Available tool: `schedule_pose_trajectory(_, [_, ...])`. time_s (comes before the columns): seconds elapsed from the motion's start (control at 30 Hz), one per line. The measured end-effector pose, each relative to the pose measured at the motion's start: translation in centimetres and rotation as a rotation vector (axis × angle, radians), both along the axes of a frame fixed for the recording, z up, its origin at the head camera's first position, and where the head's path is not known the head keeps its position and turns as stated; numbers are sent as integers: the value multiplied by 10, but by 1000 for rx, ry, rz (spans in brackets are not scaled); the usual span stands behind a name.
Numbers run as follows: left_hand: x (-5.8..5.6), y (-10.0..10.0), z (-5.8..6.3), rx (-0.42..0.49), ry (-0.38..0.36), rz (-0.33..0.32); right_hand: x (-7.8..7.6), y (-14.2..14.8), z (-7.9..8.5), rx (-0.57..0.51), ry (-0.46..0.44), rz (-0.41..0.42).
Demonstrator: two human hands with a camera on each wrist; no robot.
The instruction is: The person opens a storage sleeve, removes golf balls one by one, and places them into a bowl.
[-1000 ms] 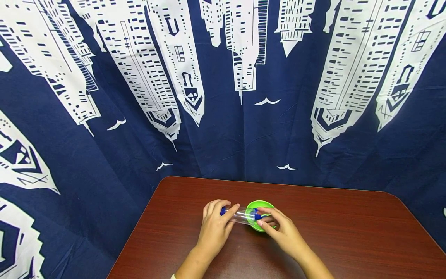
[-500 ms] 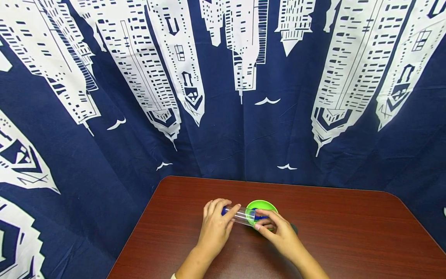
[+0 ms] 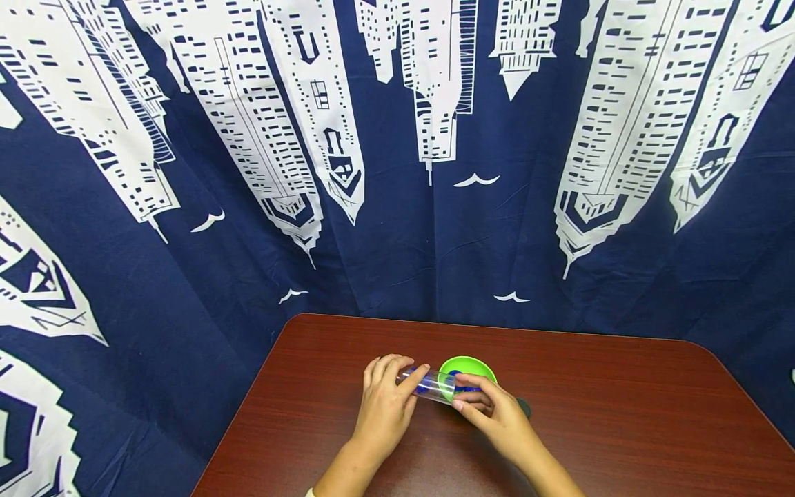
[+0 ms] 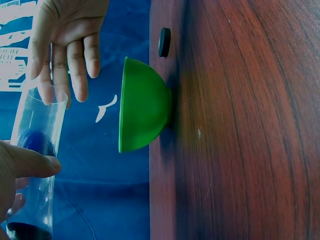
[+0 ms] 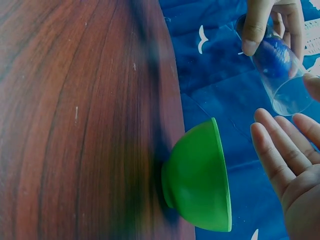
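Note:
A clear tube (image 3: 442,386) is gripped by my left hand (image 3: 384,400), thumb on one side and fingers on the other. It lies tilted over the green bowl (image 3: 472,364), its open mouth toward the right. Inside is a blue ball (image 4: 36,142); a black cap (image 4: 27,231) closes the other end. My right hand (image 3: 497,414) is at the tube's mouth with fingers extended, fingertips right at the rim; the right wrist view shows its palm (image 5: 305,192) with nothing in it. Blue shapes (image 3: 458,379) show inside the bowl, partly hidden by the right hand.
A small dark round lid (image 4: 164,42) lies on the brown wooden table (image 3: 348,338), just right of the bowl and partly behind the right hand in the head view. Behind the table hangs a navy cloth (image 3: 397,262) with white buildings.
The blue ball in the tube has moved from the left end toward the mouth. Blue that showed at the mouth is now lower, over the bowl. The right hand shifted slightly left.

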State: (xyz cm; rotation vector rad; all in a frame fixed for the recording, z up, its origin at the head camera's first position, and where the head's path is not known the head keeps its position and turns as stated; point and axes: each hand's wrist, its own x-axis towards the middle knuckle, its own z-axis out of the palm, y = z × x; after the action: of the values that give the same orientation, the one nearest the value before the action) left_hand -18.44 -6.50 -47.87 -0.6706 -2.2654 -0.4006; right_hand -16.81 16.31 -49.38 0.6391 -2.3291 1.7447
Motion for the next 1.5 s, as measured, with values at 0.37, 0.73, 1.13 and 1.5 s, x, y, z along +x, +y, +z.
schedule_pose_trajectory(0.37, [-2,0,-3,31,-19,-14,2,2,0,-9,6,-11])
schedule_pose_trajectory(0.73, [-3,0,-5,49,-18,-20,2,0,2,-13,23,-43])
schedule_pose_trajectory(1.13, [-1,-2,-6,110,-45,2,-1,0,9,14,101,-82])
schedule_pose_trajectory(1.5, [-1,-4,-11,214,-149,2,-9,6,14,76,206,-135])
